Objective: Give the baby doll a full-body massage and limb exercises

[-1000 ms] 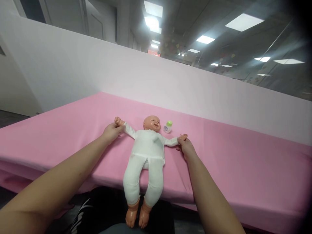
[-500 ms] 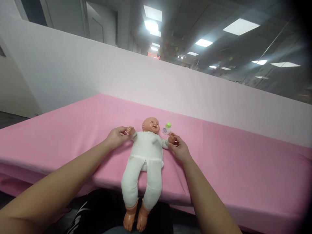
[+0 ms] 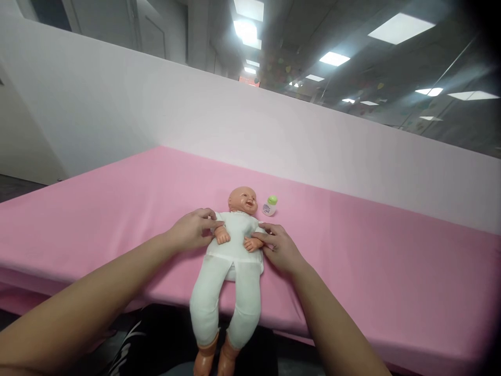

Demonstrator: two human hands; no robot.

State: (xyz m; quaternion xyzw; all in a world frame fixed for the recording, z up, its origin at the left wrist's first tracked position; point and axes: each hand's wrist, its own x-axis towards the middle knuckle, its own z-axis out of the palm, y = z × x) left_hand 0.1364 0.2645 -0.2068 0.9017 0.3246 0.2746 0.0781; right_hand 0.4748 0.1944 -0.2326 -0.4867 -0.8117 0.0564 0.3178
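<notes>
The doll (image 3: 234,249) lies face up on the tabletop (image 3: 376,261), head toward twelve o'clock, lower legs beyond the near edge at six. The left hand (image 3: 194,228), at nine o'clock of its chest, and the right hand (image 3: 282,249), near three, each appear to pinch one forearm between thumb and fingers. Both forearms are bent inward over the torso; the step in hand is judged to be guiding them across the front. The next move seems to call for a light, even grip on both sides. The head and limb ends look smooth, rounded and glossy, like moulded plastic; the white suit (image 3: 248,292) is soft, matt, lightly creased cloth. The pink cover (image 3: 117,198) drapes with shallow folds. Toward two o'clock from the chest, apart from it, stands a small clear bottle (image 3: 269,209) with a green cap (image 3: 272,199).
</notes>
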